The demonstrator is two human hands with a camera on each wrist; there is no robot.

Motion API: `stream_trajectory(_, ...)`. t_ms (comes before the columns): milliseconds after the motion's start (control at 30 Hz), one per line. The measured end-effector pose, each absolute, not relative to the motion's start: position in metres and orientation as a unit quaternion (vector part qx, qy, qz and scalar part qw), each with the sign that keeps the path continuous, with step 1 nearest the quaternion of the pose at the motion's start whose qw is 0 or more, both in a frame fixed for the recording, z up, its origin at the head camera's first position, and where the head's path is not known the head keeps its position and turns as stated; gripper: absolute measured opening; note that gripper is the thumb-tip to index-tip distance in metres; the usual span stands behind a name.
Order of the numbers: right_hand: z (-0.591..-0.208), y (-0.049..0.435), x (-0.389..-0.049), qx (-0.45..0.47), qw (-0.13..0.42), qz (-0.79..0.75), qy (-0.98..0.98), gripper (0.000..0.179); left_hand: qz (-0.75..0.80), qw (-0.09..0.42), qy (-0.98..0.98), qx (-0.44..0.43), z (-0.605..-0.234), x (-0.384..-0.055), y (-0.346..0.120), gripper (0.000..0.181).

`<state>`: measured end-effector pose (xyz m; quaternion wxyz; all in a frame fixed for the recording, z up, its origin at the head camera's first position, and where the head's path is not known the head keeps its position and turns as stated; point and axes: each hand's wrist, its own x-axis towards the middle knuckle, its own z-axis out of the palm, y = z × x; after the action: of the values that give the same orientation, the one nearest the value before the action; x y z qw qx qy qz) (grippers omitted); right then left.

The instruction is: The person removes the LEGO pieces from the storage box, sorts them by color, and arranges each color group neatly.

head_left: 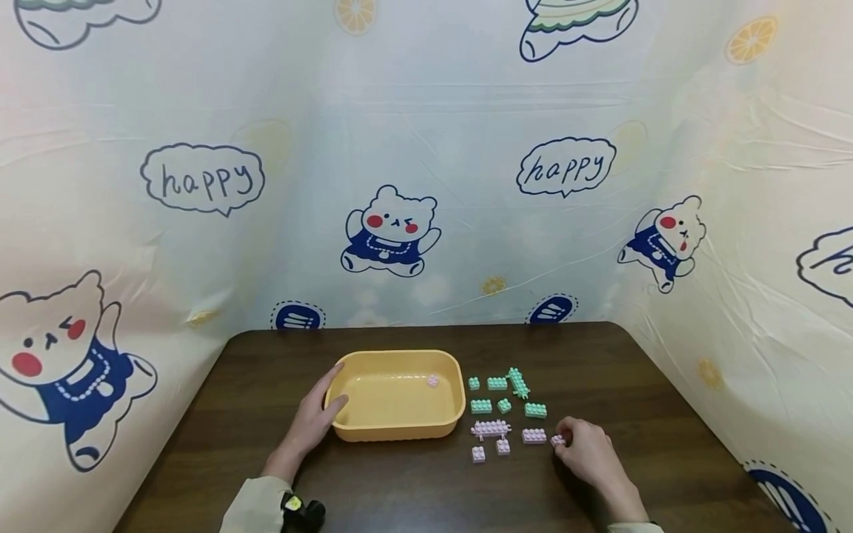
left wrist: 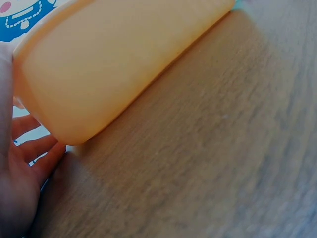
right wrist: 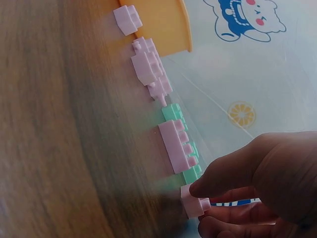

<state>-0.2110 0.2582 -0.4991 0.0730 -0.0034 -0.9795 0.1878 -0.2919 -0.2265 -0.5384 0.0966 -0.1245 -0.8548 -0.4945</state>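
Observation:
My left hand (head_left: 313,414) holds the left end of a yellow plastic tub (head_left: 400,431), thumb at the rim and fingers against the outer end wall. In the left wrist view, spread fingers (left wrist: 37,144) lie by the tub's lower corner. My right hand (head_left: 589,448) pinches a small pink building block (right wrist: 192,201) between thumb and fingers, low over the table. Left of it lies a longer pink block (head_left: 534,436). Farther left are a pink piece with side pegs (head_left: 490,428) and two small pink blocks (head_left: 478,454). One small pink block (head_left: 432,380) lies inside the tub.
Several green blocks (head_left: 480,406) lie right of the tub, behind the pink ones, among them a long pegged piece (head_left: 517,383). The brown wooden table (head_left: 400,488) meets a printed curtain (head_left: 466,296) at its back and sides.

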Motion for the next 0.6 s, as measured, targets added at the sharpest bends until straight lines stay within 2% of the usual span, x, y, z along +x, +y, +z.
stream_trajectory(233,-0.5033,0.2609,-0.2120,-0.008,0.076,0.194,-0.978,0.014,-0.492,0.103,-0.855,-0.128,-0.5398,-0.2918,-0.2258,0.059)
stream_trajectory(600,-0.5049,0.2627,-0.2133,-0.019,0.050,0.201,-0.978,0.016,-0.495,0.102,-0.854,-0.126,-0.5398,-0.2916,-0.2260,0.059)
